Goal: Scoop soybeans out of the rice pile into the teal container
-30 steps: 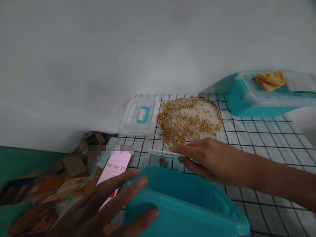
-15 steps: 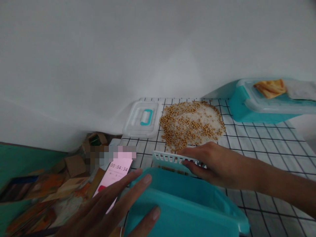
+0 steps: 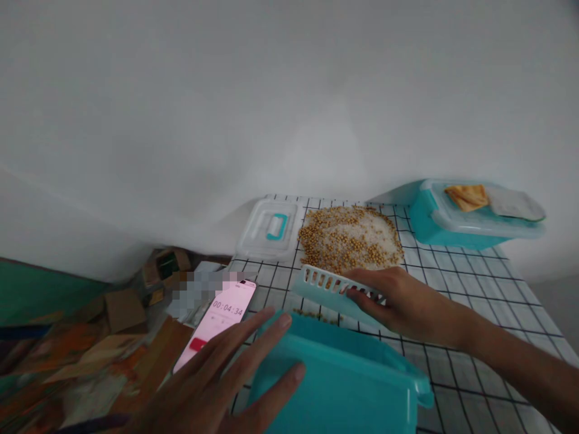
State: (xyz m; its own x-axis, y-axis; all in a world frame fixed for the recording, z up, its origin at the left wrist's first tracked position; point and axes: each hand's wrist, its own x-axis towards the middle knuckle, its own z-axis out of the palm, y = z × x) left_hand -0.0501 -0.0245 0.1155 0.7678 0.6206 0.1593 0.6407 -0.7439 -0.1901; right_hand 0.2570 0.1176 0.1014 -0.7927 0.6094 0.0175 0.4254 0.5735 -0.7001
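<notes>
In my right hand [image 3: 389,298] is the rim of a white plastic basket [image 3: 323,295] with slots along its edge, the thumb on the near side. The basket tilts between a teal plastic bin [image 3: 335,386] and a mixed heap of yellow soybeans and pale grains [image 3: 350,238] on the table. Some small greenish bits [image 3: 312,313] show below the basket, just behind the bin's far rim. My left hand [image 3: 226,374] has its fingers spread at the bin's left side, apparently resting on it. The inside of the bin is mostly hidden.
A clear lid [image 3: 269,229] with a teal handle lies left of the heap. A phone [image 3: 221,319] showing a timer is at the left edge of the checked tablecloth [image 3: 461,283]. At right, a lidded teal box [image 3: 434,223] bears a yellow cloth [image 3: 468,197]. Cardboard [image 3: 124,310] lies at lower left.
My right hand has raised the basket a little off the bin's far side and tipped it. The whole view has shifted slightly. My left hand stays by the bin.
</notes>
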